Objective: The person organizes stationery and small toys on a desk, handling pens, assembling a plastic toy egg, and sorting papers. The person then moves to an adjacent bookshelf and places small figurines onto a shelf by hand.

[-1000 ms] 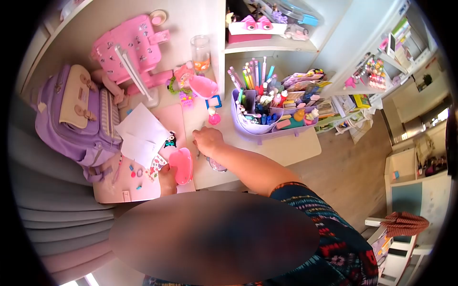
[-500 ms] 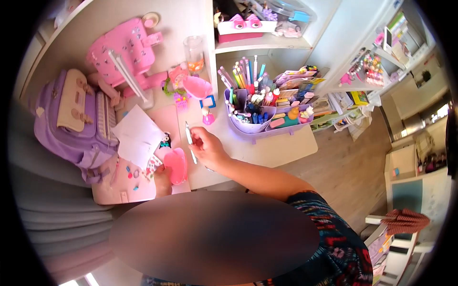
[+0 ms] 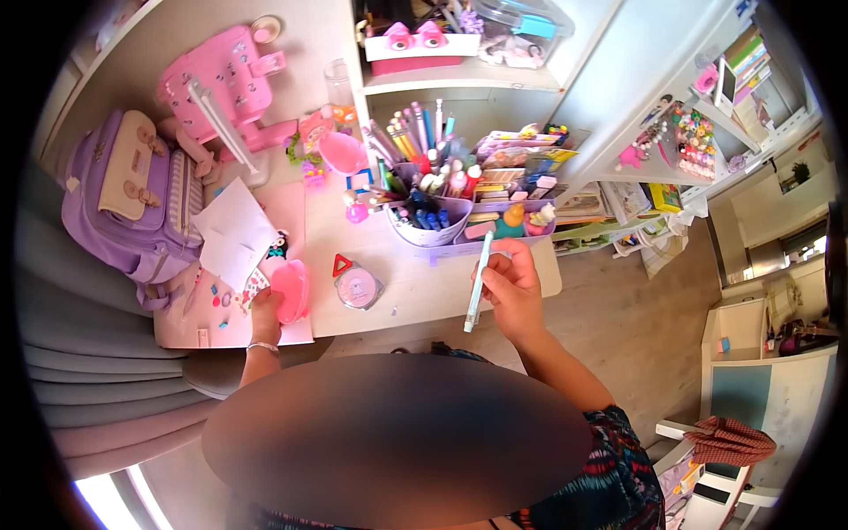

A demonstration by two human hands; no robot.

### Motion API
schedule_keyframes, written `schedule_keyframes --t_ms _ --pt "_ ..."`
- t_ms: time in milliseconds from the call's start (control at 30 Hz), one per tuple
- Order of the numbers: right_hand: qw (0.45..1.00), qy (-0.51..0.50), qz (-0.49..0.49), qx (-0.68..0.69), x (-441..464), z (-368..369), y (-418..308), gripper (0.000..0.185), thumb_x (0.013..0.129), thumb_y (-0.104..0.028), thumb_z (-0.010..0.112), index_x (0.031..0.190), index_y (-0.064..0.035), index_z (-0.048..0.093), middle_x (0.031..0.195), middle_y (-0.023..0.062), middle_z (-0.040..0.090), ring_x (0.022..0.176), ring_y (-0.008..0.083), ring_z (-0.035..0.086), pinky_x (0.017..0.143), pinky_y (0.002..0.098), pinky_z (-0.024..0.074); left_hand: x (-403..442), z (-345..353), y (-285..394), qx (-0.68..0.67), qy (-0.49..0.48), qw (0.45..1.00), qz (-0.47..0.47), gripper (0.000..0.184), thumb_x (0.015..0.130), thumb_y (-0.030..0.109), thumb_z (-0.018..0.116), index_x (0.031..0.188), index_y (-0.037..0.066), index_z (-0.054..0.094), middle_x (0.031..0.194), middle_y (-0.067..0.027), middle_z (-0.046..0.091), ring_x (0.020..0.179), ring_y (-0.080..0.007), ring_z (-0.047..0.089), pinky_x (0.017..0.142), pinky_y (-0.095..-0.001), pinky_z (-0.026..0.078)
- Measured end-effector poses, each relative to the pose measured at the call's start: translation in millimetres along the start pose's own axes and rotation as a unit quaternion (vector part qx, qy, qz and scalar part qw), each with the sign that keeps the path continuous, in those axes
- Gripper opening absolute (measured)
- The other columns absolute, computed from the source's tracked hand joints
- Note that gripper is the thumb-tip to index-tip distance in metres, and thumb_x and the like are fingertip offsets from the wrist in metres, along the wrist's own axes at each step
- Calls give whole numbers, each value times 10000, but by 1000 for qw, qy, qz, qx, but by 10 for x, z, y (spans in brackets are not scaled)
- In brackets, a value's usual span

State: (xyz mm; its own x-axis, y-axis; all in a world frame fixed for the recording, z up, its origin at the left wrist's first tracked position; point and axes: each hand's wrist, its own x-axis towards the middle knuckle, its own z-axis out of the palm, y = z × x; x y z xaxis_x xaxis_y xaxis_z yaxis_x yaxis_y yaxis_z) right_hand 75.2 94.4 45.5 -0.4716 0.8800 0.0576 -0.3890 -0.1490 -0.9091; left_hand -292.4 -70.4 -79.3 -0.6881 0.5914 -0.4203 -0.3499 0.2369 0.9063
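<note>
Clearly, the pale pen [image 3: 480,281] is in the right hand [image 3: 515,296], whose grip is closed on it between thumb and fingers near the surface's [image 3: 415,300] right front corner. Its long axis runs from the near side to the far side, the far end leaning slightly right and pointing at the front wall of the purple organizer [image 3: 431,254]; whether they touch, I cannot tell. The organizer lies just beyond the right grip, much nearer to it than to the left hand [image 3: 265,316]. That hand is down by the front edge, at the left side of the pink dish [image 3: 290,293]; whether its fingers pinch the dish, I cannot tell. Between the hands lies a round case [image 3: 358,289] beside a red triangle [image 3: 342,264].
</note>
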Motion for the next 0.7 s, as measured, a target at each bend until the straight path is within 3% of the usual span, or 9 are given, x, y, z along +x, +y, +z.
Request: schedule_keyframes --t_ms 67,167,267,367,500,533,633,700 --pt "999 26 28 29 -42 -113 -34 196 854 -29 502 1041 -77 470 811 54 563 698 116 531 589 241 416 -14 17 26 0 5 1000 -15 299 756 84 538 1027 -38 564 868 -94 614 718 -198 619 600 -306 518" --pt "982 2 111 155 -18 -312 -17 165 855 -43 497 1019 -64 510 838 65 558 723 138 534 627 266 423 -28 47 49 -23 3 1000 -18 304 759 81 533 1039 -35 559 886 -99 618 745 -209 626 619 -322 527" --pt "954 -16 146 260 47 -366 -69 220 855 -62 477 1066 -17 521 871 88 558 722 164 549 668 294 459 29 5 19 -8 18 1000 -20 299 757 80 529 1028 -41 558 883 -94 617 732 -203 619 628 -311 518" --pt "929 -119 92 337 167 -382 -37 286 839 -73 485 1119 -17 502 918 95 549 780 166 546 739 308 456 50 -28 -14 4 13 1000 -15 279 754 82 529 1001 -42 567 870 -91 616 709 -193 611 616 -297 509" --pt "943 -142 77 291 300 -376 -87 411 780 -54 581 1175 -25 468 942 69 517 831 147 527 774 308 448 27 16 42 9 1 1000 -13 241 751 76 528 956 -40 578 841 -90 615 680 -184 604 596 -286 498" --pt "945 -135 81 287 325 -352 -116 417 761 13 587 1160 -66 494 942 53 531 816 119 518 736 281 432 28 8 25 4 1 1000 -16 234 750 74 527 949 -39 578 835 -91 615 678 -185 604 596 -286 499" --pt "964 -123 52 232 345 -319 -165 396 779 0 581 1161 -66 495 938 50 528 801 122 519 739 292 434 20 44 59 -4 11 1000 -17 219 748 66 527 934 -38 579 826 -94 614 672 -187 607 597 -285 502" --pt "985 -104 25 133 323 -290 -179 321 853 -60 526 1170 -48 474 916 55 514 793 135 521 730 304 455 -39 100 106 8 29 999 -17 217 747 60 528 933 -39 579 828 -95 614 672 -189 609 596 -287 504"
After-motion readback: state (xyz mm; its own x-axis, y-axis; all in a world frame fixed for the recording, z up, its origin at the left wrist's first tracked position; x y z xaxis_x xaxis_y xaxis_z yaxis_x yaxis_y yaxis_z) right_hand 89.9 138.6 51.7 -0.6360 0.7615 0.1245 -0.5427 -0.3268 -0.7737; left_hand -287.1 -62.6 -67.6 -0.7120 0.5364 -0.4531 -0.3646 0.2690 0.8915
